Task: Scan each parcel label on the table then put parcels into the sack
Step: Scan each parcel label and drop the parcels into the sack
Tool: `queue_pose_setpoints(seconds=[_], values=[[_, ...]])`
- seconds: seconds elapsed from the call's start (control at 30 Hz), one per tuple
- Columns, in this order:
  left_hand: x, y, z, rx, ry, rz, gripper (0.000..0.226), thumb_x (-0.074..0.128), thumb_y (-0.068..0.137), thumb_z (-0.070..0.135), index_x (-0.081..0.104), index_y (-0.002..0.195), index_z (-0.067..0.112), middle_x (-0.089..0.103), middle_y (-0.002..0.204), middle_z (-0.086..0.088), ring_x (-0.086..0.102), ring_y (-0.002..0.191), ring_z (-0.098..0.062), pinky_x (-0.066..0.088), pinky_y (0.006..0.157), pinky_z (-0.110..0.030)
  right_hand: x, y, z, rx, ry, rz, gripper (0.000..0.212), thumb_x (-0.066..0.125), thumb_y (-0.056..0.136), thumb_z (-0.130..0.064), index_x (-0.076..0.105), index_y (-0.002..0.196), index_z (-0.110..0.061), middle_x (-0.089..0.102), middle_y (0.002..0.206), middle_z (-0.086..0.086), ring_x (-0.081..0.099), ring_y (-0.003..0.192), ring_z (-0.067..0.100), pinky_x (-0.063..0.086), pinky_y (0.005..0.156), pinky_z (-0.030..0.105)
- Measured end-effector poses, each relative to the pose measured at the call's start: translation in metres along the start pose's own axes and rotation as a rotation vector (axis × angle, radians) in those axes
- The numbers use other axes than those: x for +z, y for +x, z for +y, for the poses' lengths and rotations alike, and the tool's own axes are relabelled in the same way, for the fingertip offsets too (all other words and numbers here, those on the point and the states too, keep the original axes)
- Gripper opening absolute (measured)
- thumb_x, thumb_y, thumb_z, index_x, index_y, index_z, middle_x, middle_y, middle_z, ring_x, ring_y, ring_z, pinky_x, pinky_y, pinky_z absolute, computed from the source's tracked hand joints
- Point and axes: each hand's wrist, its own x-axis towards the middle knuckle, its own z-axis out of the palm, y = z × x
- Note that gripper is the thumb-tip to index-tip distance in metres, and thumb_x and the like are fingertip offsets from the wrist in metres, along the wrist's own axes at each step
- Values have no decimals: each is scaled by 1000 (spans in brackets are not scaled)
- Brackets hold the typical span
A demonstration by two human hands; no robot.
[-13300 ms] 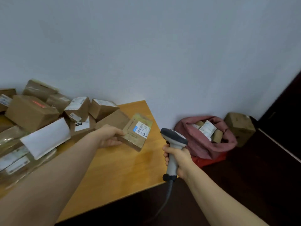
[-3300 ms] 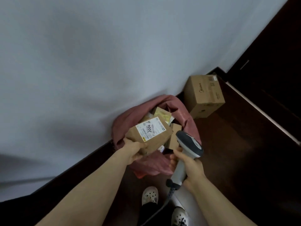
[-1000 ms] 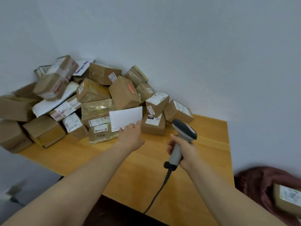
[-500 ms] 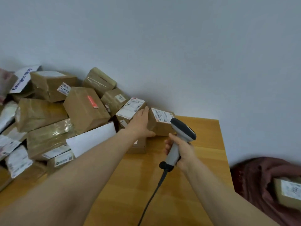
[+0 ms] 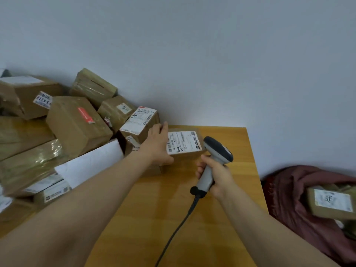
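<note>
Cartons crowd left hand gripping labelled parcel; right hand holds scanner.

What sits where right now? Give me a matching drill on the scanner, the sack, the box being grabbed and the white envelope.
Things:
1. scanner
2. sack
3. labelled box
4. envelope

Places:
A. off the table, to its right
B. in the pile, left of both hands
C. gripped by the right hand
D. held by the left hand

Pairs: 1-C, 2-A, 3-D, 4-B
</note>
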Motion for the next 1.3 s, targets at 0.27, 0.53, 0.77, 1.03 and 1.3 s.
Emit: queue_pose_setpoints(seconds=[0.27,0.53,0.77,1.03,1.3], values=[[31,-134,-58,155,-60,-75,122,80,67,33,-3,153,10,8,151,-2,11,142,-21,26,115,-30,3,-77,75,-63,-88,105,5,65,87,-2,61,84,-2,61,56,6,53,44,12,46,42,23],[65,-235,-132,213,-59,-295,115,80,73,22,-2,153,9,1,158,-6,8,145,-21,16,115,-25,11,-142,171,-71,-470,239,29,75,81,-5,63,108,-3,65,87,6,62,84,29,49,58,34],[87,-257,-164,-39,-205,-127,98,65,88,18,-7,153,27,6,161,-2,40,135,-24,41,96,-30,23,-157,189,40,-722,86,36,78,79,-13,59,109,-6,63,88,8,58,76,23,48,56,33],[103,-282,-132,-680,-1191,-168,48,31,103,42,46,136,11,49,132,-2,46,126,-31,42,103,-40,22,-151,198,51,-717,55,43,81,76,-15,62,114,-6,65,105,12,59,97,29,55,81,44],[105,-291,-138,-626,-1569,-166,49,68,85,23,52,130,12,71,111,-9,68,102,-27,56,79,-38,39,-164,198,78,-557,-172,37,80,76,-11,68,110,-6,72,101,11,67,95,28,53,63,35]])
